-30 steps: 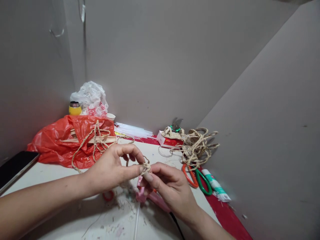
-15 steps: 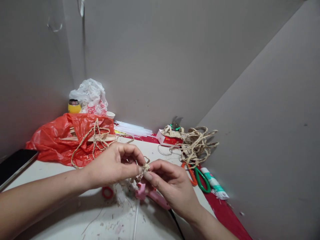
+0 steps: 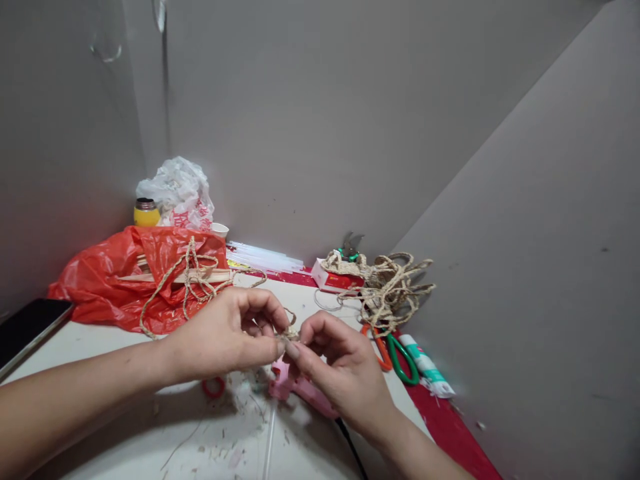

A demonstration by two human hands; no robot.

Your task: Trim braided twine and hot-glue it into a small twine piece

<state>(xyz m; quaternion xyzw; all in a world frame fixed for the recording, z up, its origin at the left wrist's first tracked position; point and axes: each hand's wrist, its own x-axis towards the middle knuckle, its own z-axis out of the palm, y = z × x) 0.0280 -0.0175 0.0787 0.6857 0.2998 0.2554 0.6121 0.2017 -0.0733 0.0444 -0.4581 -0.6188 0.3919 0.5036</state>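
My left hand (image 3: pixel 227 333) and my right hand (image 3: pixel 340 370) meet above the table's middle, fingertips pinched together on a small piece of jute twine (image 3: pixel 290 332). Both hands are closed on it; most of the piece is hidden between the fingers. Under my hands lies a pink glue gun (image 3: pixel 295 388) with a black cord running toward me. A loose length of the same twine (image 3: pixel 193 277) lies over a red plastic bag (image 3: pixel 107 280) behind my left hand.
A tangled bundle of twine (image 3: pixel 387 293) sits at the right beside a red-and-white box (image 3: pixel 333 280), scissors with orange and green handles (image 3: pixel 395 357) and a glue tube (image 3: pixel 430 375). Clear glue sticks (image 3: pixel 265 257), a white bag (image 3: pixel 175 190), a yellow jar (image 3: pixel 147 212) and a phone (image 3: pixel 27 327) lie left.
My right hand's fingers have curled in more tightly on the twine piece, and both hands have drifted slightly left. The view has shifted a little.
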